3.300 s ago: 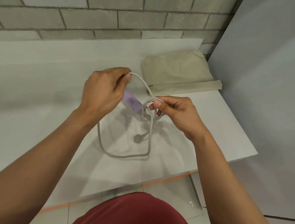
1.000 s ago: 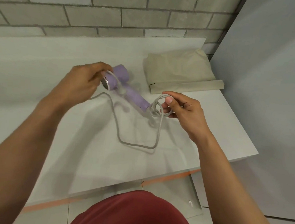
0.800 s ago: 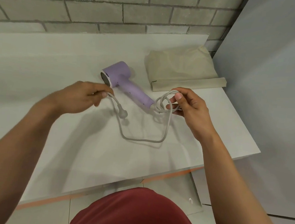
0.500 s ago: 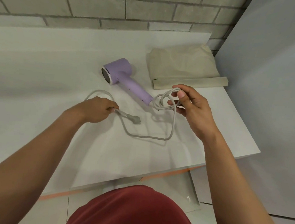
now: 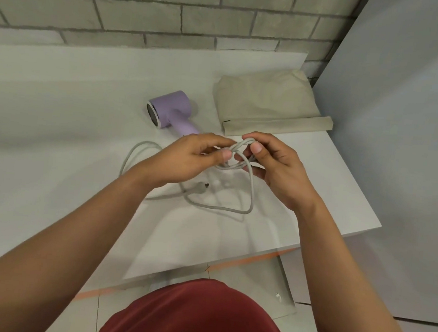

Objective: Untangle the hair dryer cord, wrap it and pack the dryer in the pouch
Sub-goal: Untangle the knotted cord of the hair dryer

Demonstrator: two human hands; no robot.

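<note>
A lilac hair dryer [image 5: 170, 111] lies on its side on the white table [image 5: 58, 114], its handle running under my left hand. Its grey cord [image 5: 222, 208] loops loosely across the table, and the plug [image 5: 200, 184] rests below my left wrist. Both hands meet over the tangled coils near the handle's end. My left hand [image 5: 195, 155] pinches the coils from the left. My right hand [image 5: 273, 165] grips the same knot of cord from the right, thumb on top. A beige cloth pouch [image 5: 268, 104] lies flat behind the hands.
A grey brick wall [image 5: 172, 16] backs the table. A pale panel [image 5: 401, 128] stands close on the right, beside the table's right edge. The table's front edge runs just below my forearms, with tiled floor [image 5: 255, 280] beneath.
My left hand let go of the plug end, which now lies on the table, and moved right to join the right hand on the coils. The dryer lies still.
</note>
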